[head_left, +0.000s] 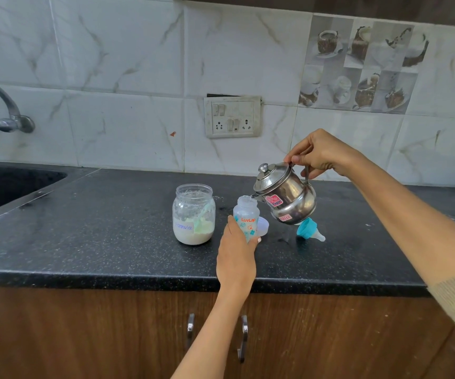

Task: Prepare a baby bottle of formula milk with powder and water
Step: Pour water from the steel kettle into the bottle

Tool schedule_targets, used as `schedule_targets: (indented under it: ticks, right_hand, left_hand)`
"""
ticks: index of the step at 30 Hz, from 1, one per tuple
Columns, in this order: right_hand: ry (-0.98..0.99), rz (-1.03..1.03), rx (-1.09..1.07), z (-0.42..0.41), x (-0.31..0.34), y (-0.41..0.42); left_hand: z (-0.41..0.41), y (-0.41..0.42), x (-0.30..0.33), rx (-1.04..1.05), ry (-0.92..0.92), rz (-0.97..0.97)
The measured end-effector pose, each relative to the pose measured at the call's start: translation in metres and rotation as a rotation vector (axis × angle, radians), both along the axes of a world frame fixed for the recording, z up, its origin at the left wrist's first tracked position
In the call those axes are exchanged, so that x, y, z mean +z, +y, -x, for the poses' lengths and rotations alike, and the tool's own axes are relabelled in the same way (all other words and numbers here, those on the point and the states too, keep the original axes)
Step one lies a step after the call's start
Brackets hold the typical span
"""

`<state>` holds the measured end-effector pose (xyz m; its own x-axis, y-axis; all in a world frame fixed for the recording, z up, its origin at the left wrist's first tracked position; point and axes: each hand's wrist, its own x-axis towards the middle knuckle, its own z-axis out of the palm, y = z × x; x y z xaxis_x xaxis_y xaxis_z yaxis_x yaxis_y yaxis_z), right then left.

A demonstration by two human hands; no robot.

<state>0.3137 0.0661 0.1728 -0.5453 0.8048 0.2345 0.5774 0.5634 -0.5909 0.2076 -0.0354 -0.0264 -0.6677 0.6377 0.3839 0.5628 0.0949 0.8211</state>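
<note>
Two cabinet handles (190, 327) sat nearest us on the brown cabinet doors (84, 332) below the black speckled counter (97, 242). Above the counter's front edge, our left hand (236, 258) reached forward with the forearm rising from the lower centre of the view. Its fingers were wrapped around the lower body of the baby bottle (247, 218), which stood upright and uncapped on the counter. Just behind the bottle on its right lay a clear cap (263, 225), partly hidden by the bottle. Further right, the teal nipple ring (307, 229) lay on its side, nipple pointing right, apart from the bottle. To the left of the bottle stood an open jar (193, 214) labelled "Formula", about a third full of white powder, with a pale green scoop (201, 220) leaning inside it.

Our right hand (319, 154) came in from the right, arm extended over the counter, sleeve pushed up near the elbow. Its fingers were closed on the handle of a steel kettle (286, 195). We held the kettle off the counter and tilted left, lid on, with its spout at the bottle's mouth. We could not tell the water level in the bottle.

Farther back, a dark sink (7, 184) occupied the left corner, with a tap (7, 110) on the marble-tiled wall (125, 64). A switch and socket plate (232, 117) was mounted on the wall behind the bottle.
</note>
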Motion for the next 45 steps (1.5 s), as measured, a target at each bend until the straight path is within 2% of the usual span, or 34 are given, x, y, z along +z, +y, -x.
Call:
schedule_targets:
  ticks: [45]
  right_hand:
    - [-0.027, -0.031, -0.014, 0.0055, 0.0036, -0.0040]
  left_hand:
    - [-0.0002, -0.0009, 0.0023, 0.001, 0.002, 0.033]
